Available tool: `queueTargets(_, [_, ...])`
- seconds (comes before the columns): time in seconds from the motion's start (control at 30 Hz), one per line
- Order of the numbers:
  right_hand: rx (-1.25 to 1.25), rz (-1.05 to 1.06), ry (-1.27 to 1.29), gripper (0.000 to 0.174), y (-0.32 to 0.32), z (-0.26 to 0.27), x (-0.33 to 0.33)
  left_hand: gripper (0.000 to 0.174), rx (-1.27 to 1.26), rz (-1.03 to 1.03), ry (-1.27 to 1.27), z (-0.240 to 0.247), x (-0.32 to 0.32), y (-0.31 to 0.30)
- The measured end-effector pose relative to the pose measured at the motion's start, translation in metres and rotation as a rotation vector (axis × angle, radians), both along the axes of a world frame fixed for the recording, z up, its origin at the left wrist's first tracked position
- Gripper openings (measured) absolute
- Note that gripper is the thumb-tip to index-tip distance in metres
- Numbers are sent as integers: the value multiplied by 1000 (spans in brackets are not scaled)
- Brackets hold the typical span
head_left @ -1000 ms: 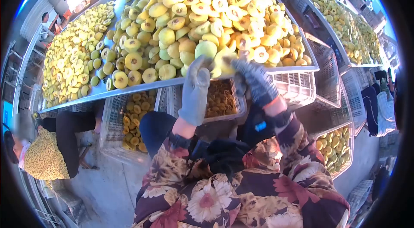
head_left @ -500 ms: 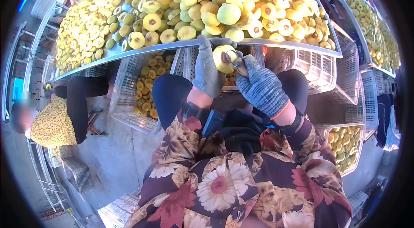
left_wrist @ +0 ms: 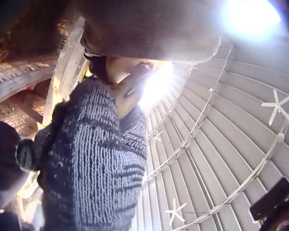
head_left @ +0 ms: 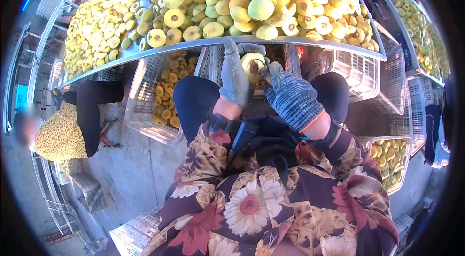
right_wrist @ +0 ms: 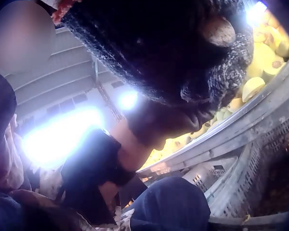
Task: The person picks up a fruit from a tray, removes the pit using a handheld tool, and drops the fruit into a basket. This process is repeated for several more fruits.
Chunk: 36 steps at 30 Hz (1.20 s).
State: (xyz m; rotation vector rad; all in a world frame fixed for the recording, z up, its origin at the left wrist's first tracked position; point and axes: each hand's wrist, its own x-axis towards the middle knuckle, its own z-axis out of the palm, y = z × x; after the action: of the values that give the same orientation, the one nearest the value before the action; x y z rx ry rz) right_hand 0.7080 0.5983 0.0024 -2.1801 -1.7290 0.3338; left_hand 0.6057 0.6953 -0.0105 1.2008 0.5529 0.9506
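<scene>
In the head view, the gloved left hand (head_left: 235, 76) grips a yellow-green fruit (head_left: 251, 61) just below the metal table's front edge (head_left: 213, 42). The right hand (head_left: 293, 96), in a striped knit glove, holds a small tool (head_left: 265, 76) against the fruit's dark centre. The left wrist view has the right hand (left_wrist: 96, 154) curled round the tool (left_wrist: 127, 94), under the left hand (left_wrist: 154, 36). A rounded handle end (right_wrist: 219, 32) pokes out of the right hand (right_wrist: 159, 53) in the right wrist view.
Halved fruit (head_left: 232, 7) is heaped on the table. Crates stand below: one with fruit halves (head_left: 138, 111) at left, others at right (head_left: 356, 78). A seated person (head_left: 63, 130) is at the left; a second fruit-covered table (head_left: 407, 23) stands at the right.
Both hands have come back from the heap's front edge to below the table rim, with the fruit in the left hand. The tool remains at the fruit over the last half second.
</scene>
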Motion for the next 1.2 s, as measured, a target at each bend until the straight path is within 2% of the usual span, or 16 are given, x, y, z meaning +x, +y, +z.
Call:
queueTargets(0.07, [11,16,10,44,1,-2,0,73,147,25,118,-12,-1,7])
queueTargets(0.13, [33,25,39,45,2,-9,0,74,110,8,174,-8,-2,12])
queueTargets(0.2, [-29,41,38,47,3,-4,0,75,-143,-60,142,1,-3,15])
queueTargets(0.33, [-123,40,69,52,6,2,0,75,-210,-97,201,0,-2,20])
queueTargets(0.4, [-144,24,226,46,8,2,0,73,-249,-98,201,-4,-2,21])
queueTargets(0.47, [-67,32,363,45,12,-26,2,68,-54,-54,84,-15,-1,21])
queueTargets(0.57, [-30,-63,677,43,15,-23,0,51,221,4,19,-5,-5,10])
queueTargets(0.63, [-41,-97,826,43,16,-15,-4,37,-103,-13,-197,-15,-2,6])
queueTargets(0.7, [-36,-78,879,44,16,-13,-8,37,130,85,-132,-27,0,7])
queueTargets(0.8, [73,37,470,46,17,-31,-13,52,-1,156,-114,-30,2,10])
queueTargets(0.87, [-35,43,408,52,12,-24,-12,62,-20,137,-36,-26,-3,12])
queueTargets(0.9, [-89,44,377,54,10,-15,-11,74,-103,122,-7,-17,-1,12])
queueTargets(0.97, [-100,101,272,59,7,-22,-7,76,-247,-6,18,-14,-5,16])
queueTargets(1.03, [-146,141,286,59,8,-22,-3,80,-345,-169,29,-15,-9,24])
queueTargets(1.1, [-188,149,319,55,7,-10,-3,80,-254,-155,140,-8,-12,23])
queueTargets(1.2, [-23,180,317,47,11,-24,-3,78,-179,-159,199,-4,-11,26])
